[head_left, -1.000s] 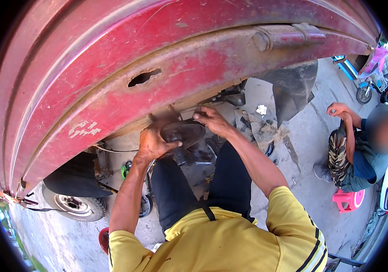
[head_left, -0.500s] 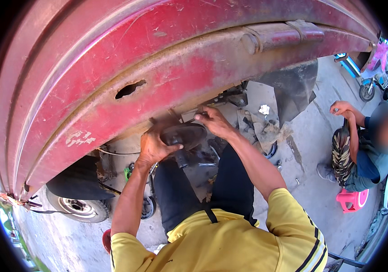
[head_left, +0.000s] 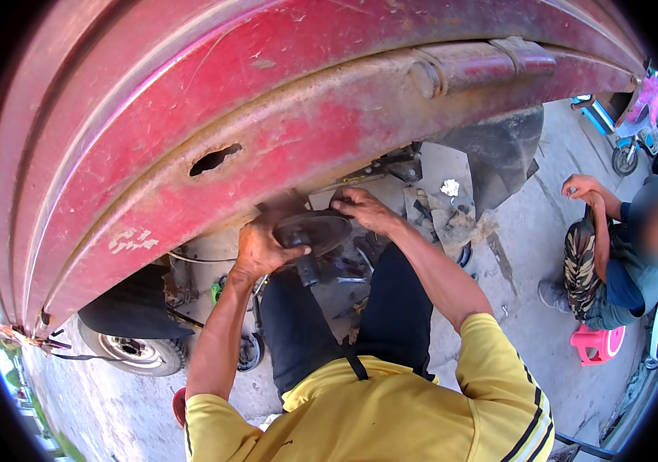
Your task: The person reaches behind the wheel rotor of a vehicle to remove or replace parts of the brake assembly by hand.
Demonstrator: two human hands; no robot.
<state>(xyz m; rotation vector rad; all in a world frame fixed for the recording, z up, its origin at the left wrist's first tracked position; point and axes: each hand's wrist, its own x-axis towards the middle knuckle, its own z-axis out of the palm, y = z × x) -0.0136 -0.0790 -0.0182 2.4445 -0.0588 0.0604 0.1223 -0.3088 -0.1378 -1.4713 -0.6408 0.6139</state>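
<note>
Below the edge of a red vehicle body, a dark, greasy round metal disc (head_left: pixel 315 230) faces me, with a short cylindrical stub (head_left: pixel 307 269) pointing down from it. My left hand (head_left: pixel 263 248) grips the disc's left side, thumb pressed on its face and the fingers hidden behind. At the far right rim, my right hand (head_left: pixel 365 209) is closed in a pinch. Something small and dark shows at its fingertips, too unclear to name. A brownish metal bracket (head_left: pixel 287 202) stands just behind the disc.
Overhead curves the rusty red vehicle panel (head_left: pixel 267 146). A wheel (head_left: pixel 133 350) lies at left beneath a black flap. Wrenches (head_left: pixel 350 279) and dirty parts are scattered on the ground between my legs. At right, a person (head_left: pixel 614 254) sits near a pink stool (head_left: pixel 597 344); motorbikes stand behind.
My right hand has shifted slightly down at the disc's rim, its fingers still pinched. The left hand keeps its hold, and the disc stays nearly in place.
</note>
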